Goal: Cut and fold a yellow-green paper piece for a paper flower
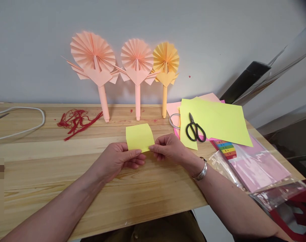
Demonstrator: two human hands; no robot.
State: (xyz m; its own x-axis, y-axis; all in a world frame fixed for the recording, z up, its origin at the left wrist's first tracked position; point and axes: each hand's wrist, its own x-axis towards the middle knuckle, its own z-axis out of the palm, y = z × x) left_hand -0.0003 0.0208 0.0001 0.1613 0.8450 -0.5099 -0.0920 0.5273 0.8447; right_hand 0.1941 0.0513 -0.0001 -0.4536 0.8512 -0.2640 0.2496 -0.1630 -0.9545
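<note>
A small piece of yellow-green paper [140,137] is held up over the table between both hands. My left hand [122,156] pinches its lower left edge, thumb in front and fingers behind. At the lower right corner, my right hand [168,148] grips the paper between thumb and forefinger. Behind it, three folded paper fans lean against the wall: a large peach fan [93,53], a pink fan [137,57] and an orange-yellow fan [166,58], each on a rolled paper handle.
Black-handled scissors [195,131] lie on yellow-green sheets [218,117] at the right, with pink sheets beneath. Nearby is a plastic packet of pink paper [261,168]. Tangled red thread [77,122] and a white cable [43,117] rest on the wooden table [54,158] at the left.
</note>
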